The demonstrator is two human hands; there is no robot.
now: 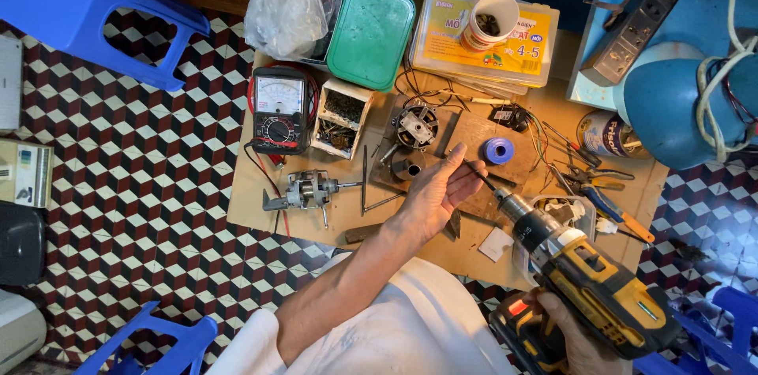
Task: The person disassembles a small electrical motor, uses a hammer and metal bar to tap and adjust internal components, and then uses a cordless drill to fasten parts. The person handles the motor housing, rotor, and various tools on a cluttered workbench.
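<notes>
My right hand grips the handle of a yellow and black cordless drill at the lower right, its chuck aimed up and left. My left hand reaches over the low wooden board and its fingertips pinch the thin dark bit sticking out of the chuck. Just beyond the left hand lie a small motor stator and a round metal motor part. A metal rotor with a shaft lies to the left of the hand.
An analog multimeter, a small box of screws, a green lid, a plastic bag, a yellow case with a cup, blue tape, pliers, a power strip, a blue lamp, blue stools.
</notes>
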